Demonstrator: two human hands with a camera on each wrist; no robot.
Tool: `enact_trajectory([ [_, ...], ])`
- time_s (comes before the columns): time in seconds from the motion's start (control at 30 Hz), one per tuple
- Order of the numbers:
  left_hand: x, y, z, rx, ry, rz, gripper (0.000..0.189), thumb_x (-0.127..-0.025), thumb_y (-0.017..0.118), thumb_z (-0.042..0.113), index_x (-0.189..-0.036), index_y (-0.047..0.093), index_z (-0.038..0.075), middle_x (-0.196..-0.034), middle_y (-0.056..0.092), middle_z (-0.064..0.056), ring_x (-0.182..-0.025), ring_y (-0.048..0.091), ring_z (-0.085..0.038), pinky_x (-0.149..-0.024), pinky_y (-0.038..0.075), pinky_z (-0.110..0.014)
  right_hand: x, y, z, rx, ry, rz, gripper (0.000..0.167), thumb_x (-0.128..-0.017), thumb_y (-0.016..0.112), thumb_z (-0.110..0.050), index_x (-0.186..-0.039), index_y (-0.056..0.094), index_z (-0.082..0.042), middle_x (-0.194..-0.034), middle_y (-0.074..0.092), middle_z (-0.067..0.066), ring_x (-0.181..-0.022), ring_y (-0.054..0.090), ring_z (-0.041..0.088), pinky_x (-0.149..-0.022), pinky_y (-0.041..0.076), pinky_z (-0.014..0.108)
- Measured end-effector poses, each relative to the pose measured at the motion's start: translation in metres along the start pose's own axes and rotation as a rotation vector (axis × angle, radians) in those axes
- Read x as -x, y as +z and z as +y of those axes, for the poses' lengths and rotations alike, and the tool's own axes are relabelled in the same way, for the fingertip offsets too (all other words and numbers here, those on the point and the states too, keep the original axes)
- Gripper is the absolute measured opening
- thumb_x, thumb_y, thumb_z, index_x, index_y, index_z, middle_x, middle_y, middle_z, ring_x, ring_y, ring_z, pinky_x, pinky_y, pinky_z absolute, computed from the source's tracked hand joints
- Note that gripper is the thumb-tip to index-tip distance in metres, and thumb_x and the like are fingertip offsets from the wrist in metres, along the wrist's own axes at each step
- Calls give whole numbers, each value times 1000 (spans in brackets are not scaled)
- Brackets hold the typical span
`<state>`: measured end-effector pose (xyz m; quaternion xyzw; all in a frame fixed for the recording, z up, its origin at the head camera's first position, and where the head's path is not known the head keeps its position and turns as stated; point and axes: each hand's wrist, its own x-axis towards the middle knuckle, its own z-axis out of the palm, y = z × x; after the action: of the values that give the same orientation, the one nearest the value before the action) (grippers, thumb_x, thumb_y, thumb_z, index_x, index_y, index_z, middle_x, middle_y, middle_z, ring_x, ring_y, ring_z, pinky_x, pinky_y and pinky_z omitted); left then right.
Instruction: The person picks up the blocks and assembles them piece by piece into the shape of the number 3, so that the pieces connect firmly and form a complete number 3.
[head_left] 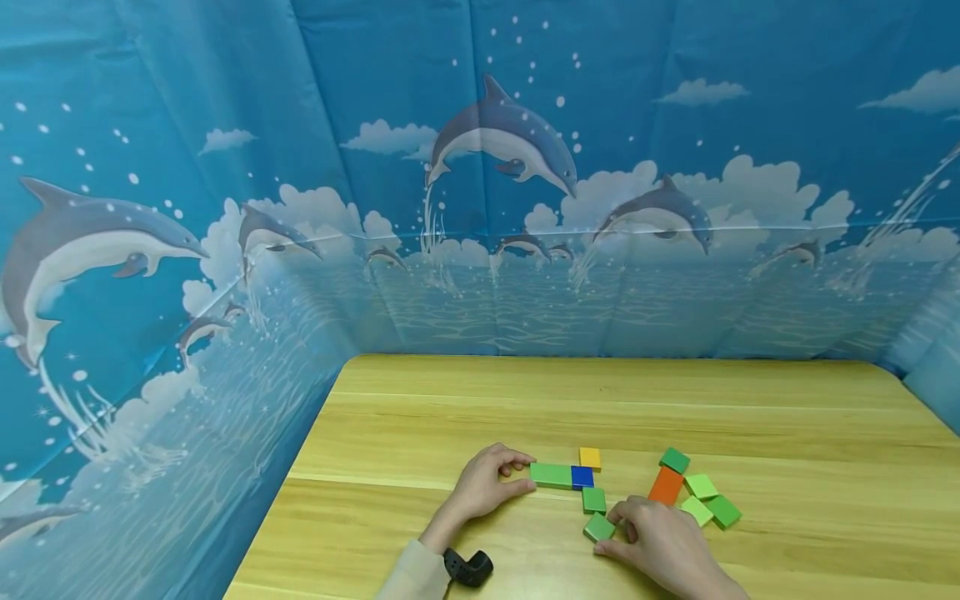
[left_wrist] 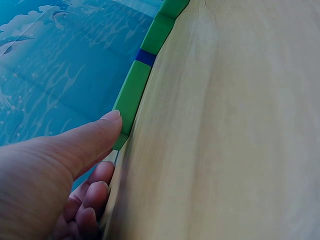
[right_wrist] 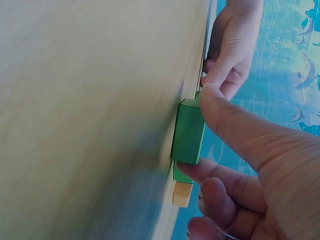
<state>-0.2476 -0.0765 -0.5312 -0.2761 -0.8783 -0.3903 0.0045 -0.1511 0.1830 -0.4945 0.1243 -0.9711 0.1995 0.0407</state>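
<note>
My left hand point(head_left: 483, 481) holds the left end of a long light green block point(head_left: 551, 476) between thumb and forefinger. In the left wrist view the thumb lies on that block's end point(left_wrist: 132, 92), while the forefinger's contact is hard to see. A blue block point(head_left: 582, 477) adjoins its right end, with a yellow block point(head_left: 590, 458) behind. Below the blue one sits a green square block point(head_left: 594, 500). Nearer me, my right hand point(head_left: 660, 537) pinches another green block point(head_left: 598, 527), turned at an angle; the right wrist view shows it point(right_wrist: 187, 132) between thumb and forefinger.
Beyond the right hand lie an orange-red block point(head_left: 666, 486), a dark green block point(head_left: 674, 461), two yellow-green blocks point(head_left: 701, 486) and a green block point(head_left: 723, 512). A black band point(head_left: 468, 568) is on the left wrist. Dolphin-printed curtains point(head_left: 495, 292) border the wooden table point(head_left: 420, 400).
</note>
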Motion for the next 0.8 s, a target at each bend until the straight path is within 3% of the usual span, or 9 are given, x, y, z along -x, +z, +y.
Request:
enact_trajectory([
  [0.27,0,0,0,-6,-8,0,31,-84,71,40,-111,70,23,-88,53,14,-73,45,-3,-66,39,-22,-1,0,-1,2,28,-9,31,-64,80,-52,-77,68,-26,-58,37,-16,-48,34,1,-45,27,23],
  [0.5,0,0,0,-9,-1,3,31,-85,71,39,-111,70,22,-88,53,14,-74,45,-3,-67,39,-22,4,-9,6,-38,92,-43,37,-67,76,-57,-86,71,-26,-58,40,-14,-51,36,3,-49,30,25],
  [0.63,0,1,0,-8,-3,-3,32,-85,71,40,-112,70,23,-89,53,14,-74,45,-3,-67,39,-22,10,-20,23,-57,123,-36,33,-75,75,-50,-91,71,-21,-59,41,-11,-51,36,5,-48,31,25],
  [0.8,1,0,1,-10,-8,1,32,-85,71,38,-112,70,22,-91,54,12,-75,46,-4,-68,40,-22,20,-36,55,-21,120,65,29,-82,72,-44,-93,72,-17,-62,42,-11,-48,34,5,-43,29,26],
])
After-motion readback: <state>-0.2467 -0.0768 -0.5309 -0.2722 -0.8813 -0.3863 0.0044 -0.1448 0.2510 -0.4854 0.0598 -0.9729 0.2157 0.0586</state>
